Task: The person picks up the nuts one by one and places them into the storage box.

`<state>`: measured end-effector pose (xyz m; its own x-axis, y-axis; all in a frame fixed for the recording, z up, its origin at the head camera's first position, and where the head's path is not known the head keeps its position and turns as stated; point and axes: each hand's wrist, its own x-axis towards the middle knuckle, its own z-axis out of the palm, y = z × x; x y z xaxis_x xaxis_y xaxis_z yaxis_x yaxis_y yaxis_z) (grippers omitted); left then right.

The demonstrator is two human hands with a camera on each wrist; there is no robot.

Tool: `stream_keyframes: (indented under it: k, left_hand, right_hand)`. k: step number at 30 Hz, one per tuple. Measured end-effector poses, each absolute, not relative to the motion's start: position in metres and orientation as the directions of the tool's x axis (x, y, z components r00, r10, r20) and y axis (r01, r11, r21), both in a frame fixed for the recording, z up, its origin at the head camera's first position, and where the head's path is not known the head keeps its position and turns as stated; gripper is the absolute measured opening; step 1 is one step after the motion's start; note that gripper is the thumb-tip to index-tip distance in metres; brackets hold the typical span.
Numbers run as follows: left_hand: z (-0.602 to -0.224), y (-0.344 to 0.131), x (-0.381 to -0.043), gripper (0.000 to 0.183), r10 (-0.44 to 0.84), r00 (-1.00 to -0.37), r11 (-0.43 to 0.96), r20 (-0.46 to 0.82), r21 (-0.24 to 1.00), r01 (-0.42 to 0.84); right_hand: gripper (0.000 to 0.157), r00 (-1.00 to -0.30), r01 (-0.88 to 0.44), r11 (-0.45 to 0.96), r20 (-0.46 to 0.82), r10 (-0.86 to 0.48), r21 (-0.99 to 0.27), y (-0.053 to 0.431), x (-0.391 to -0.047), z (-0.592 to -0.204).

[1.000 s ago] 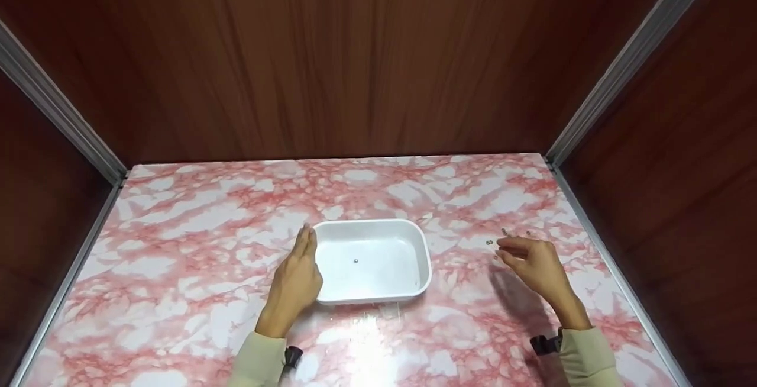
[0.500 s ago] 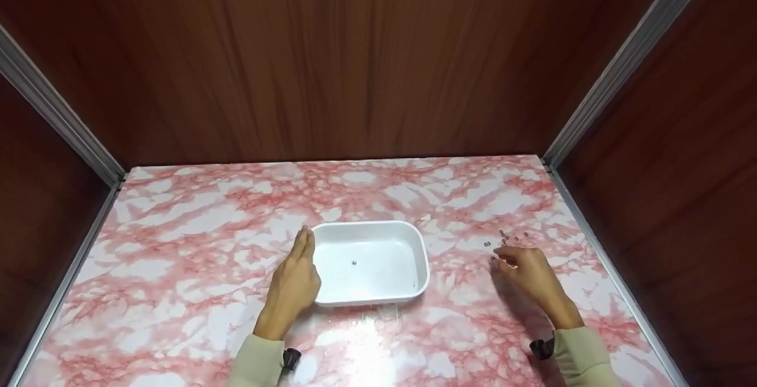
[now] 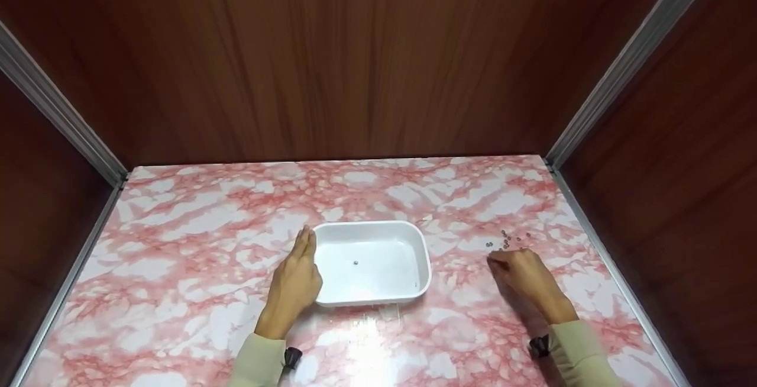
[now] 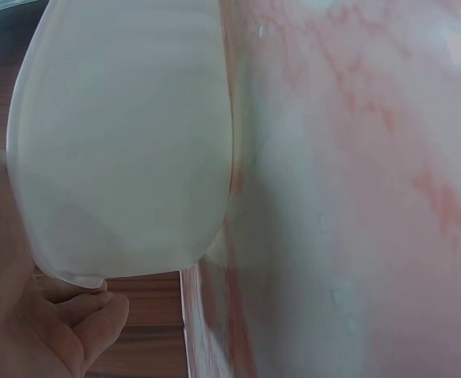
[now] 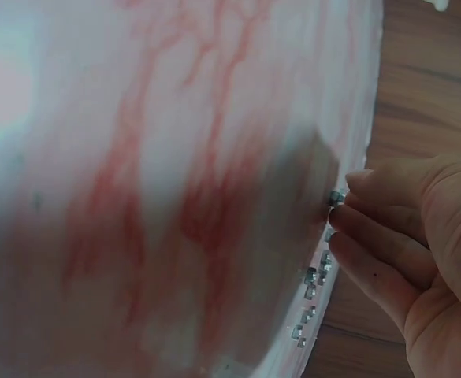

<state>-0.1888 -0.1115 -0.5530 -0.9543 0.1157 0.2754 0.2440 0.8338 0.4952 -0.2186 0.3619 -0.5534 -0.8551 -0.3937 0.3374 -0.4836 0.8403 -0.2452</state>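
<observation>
In the head view a white rectangular tub [image 3: 372, 301] stands mid-table, with one small metal nut [image 3: 355, 263] on its floor. My left hand [image 3: 297, 277] lies against the tub's left end, fingers straight along the wall; the left wrist view shows it beside the tub's rim [image 4: 16, 142]. My right hand [image 3: 525, 271] is low over the table at the right, thumb and fingertips brought together. In the right wrist view a nut [image 5: 336, 198] sits right between those fingertips. Several more nuts [image 3: 506, 239] lie scattered just beyond the hand.
The table [image 3: 207, 280] has a red-and-white marbled top, with a bright reflection in front of the tub. Dark wood panels [image 3: 366, 67] rise at the back and on both sides, joined by metal corner rails [image 3: 615, 73]. Each wrist wears a black strap-on device [image 3: 539, 345].
My right hand has come down and slightly toward me, its fingertips closing over a nut at the near edge of the scattered ones. Left hand and tub have stayed put.
</observation>
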Motion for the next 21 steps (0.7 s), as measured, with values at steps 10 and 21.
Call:
stream_keyframes:
  k: [10,21]
  left_hand:
    - [-0.5520,-0.1118,-0.1887,0.056,0.103,-0.966,0.827,0.239,0.519,0.216]
    - [-0.5533,-0.1121,-0.1882,0.056,0.114,-0.957,0.824,0.267,0.512,0.241]
  right_hand:
    - [0.030,-0.866,-0.483,0.854,0.248,-0.434,-0.194,0.3616,-0.2227,-0.5510]
    - [0.034,-0.860,-0.492,0.856,0.240,-0.450,-0.159,0.3585,-0.2245,-0.5518]
